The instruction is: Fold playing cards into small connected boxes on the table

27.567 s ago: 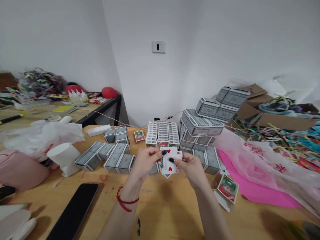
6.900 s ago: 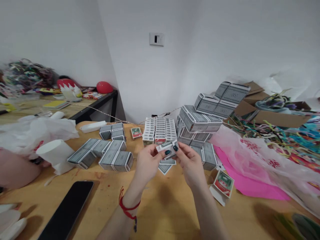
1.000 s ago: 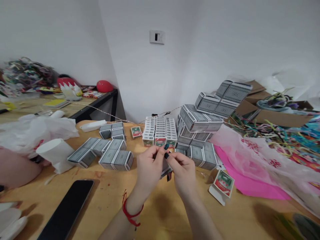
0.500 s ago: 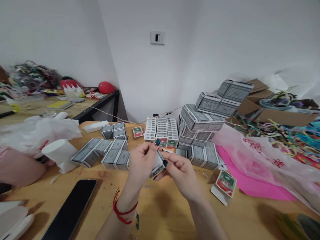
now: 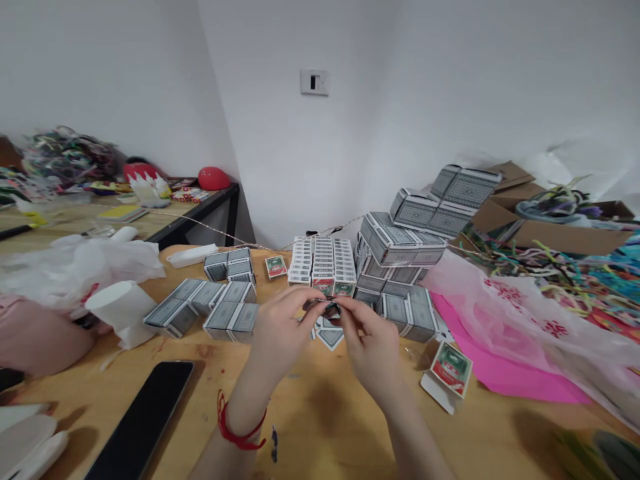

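Note:
My left hand and my right hand meet over the middle of the table, both closed in a pinch. Between the fingertips is a playing card, seen nearly edge-on and mostly hidden by the fingers. Just below and behind them, patterned grey playing cards show in the gap between my hands. Grey-backed cubes of folded cards stand joined in groups to the left. A taller stack of such cubes rises to the right. Behind my hands are rows of card boxes.
An opened card box lies at the right beside pink paper and a translucent plastic bag. A black phone lies front left, near a white roll. A single card box sits at the back.
My hands have turned the card so its edge faces me, and the fingertips have drawn closer together. Patterned cards now show beneath them. The surrounding things have not moved.

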Motion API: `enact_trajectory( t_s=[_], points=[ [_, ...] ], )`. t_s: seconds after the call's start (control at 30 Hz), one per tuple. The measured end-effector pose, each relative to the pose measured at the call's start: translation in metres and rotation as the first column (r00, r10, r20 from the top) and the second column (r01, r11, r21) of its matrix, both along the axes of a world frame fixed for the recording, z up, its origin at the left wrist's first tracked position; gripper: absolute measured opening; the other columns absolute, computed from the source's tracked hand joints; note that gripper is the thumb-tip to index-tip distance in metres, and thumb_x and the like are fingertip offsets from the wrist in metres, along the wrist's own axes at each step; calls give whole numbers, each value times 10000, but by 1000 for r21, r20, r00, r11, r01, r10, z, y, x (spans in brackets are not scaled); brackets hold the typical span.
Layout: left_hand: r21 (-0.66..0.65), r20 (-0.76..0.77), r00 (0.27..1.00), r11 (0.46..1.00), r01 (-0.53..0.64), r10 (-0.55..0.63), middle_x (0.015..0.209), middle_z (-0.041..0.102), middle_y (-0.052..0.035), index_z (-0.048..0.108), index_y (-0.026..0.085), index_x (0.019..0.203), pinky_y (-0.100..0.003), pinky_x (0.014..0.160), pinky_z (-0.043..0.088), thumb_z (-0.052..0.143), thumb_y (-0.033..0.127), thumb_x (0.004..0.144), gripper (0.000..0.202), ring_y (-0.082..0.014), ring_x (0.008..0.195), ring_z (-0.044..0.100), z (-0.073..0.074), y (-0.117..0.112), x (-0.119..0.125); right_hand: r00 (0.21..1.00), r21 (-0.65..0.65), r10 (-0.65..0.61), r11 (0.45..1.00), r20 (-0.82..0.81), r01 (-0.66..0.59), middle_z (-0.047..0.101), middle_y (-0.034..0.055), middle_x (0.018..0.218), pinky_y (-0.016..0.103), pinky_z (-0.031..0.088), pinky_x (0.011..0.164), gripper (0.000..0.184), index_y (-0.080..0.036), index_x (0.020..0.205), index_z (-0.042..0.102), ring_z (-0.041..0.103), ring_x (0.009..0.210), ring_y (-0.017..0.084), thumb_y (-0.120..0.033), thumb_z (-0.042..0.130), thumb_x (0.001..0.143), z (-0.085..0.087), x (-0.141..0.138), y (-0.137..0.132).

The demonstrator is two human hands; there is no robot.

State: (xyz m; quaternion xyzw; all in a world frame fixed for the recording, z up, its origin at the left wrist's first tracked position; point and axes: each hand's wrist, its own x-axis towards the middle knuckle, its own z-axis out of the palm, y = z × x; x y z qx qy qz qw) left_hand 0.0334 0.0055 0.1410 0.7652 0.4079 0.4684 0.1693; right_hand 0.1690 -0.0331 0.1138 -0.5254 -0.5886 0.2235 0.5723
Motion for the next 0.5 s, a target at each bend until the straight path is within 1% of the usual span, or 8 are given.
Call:
enact_trajectory(
  t_s=[0.07,0.13,0.23,0.33,0.5],
  points=[
    [49,-12,1000,999,7,-7,810,675,-14,642,202,786,-255,723,482,552,210,787,90,-142,786,616,0,-1,2,986,60,-45,998,160,36,698,46,892,279,522,705,219,-211,959,624,662,760,159,-192,440,842,1,1,-2],
    [72,-12,1000,997,4,-3,797,670,-15,639,197,786,-251,702,486,529,193,798,111,-138,767,615,-1,-1,3,969,111,-77,992,235,52,698,52,898,269,517,700,230,-209,964,611,661,788,161,-169,416,848,1,1,-3],
    [91,-15,1000,996,-9,10,791,669,-15,640,193,797,-245,685,490,507,163,801,137,-134,747,618,-2,-2,4,960,148,-112,986,255,75,699,49,876,258,515,686,234,-209,954,596,662,778,155,-145,397,847,1,-1,-3],
    [91,-28,999,996,-14,17,802,673,-18,645,196,815,-257,686,496,488,146,801,165,-140,750,621,-2,-2,4,964,157,-112,985,242,75,699,42,854,253,513,674,247,-212,940,592,661,756,149,-119,386,839,1,-1,-3],
    [75,-63,998,997,-16,21,841,682,-22,653,212,844,-283,703,500,453,134,808,218,-152,778,625,1,-3,0,954,186,-145,978,262,98,702,33,831,256,509,658,254,-218,906,604,663,745,157,-104,395,819,3,1,-6]
  ],
)
